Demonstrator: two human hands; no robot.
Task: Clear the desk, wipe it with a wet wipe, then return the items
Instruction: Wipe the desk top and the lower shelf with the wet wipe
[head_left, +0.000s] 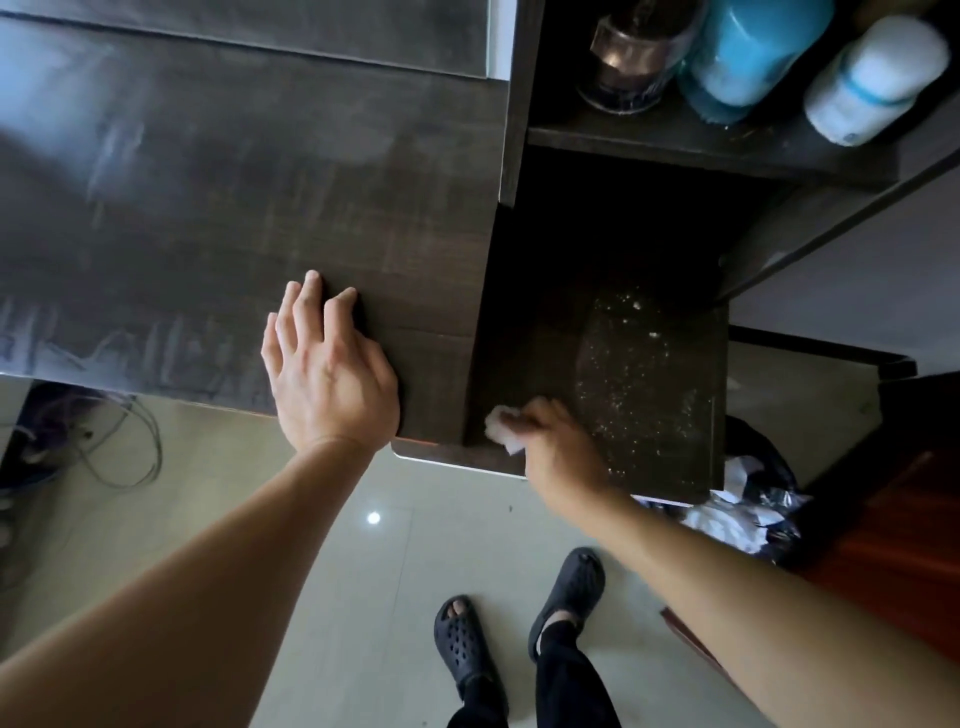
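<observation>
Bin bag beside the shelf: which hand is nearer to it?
Right. The right hand, gripping the wet wipe, is on the low shelf just left of the bin bag; the left hand rests on the desk, farther left.

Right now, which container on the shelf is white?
The rightmost bottle, white with a thin blue band. The middle bottle is solid blue and the left jar is dark.

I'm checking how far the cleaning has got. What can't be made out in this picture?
Head view only:
wet wipe: mostly hidden under the right hand, both motion-blurred; its dirtiness is unclear.
lower shelf: its back lies in deep shadow, so dust there cannot be judged.
jar and blue container: tops cut off by the upper edge; labels unreadable.
bin bag: partly hidden by the shelf.
</observation>
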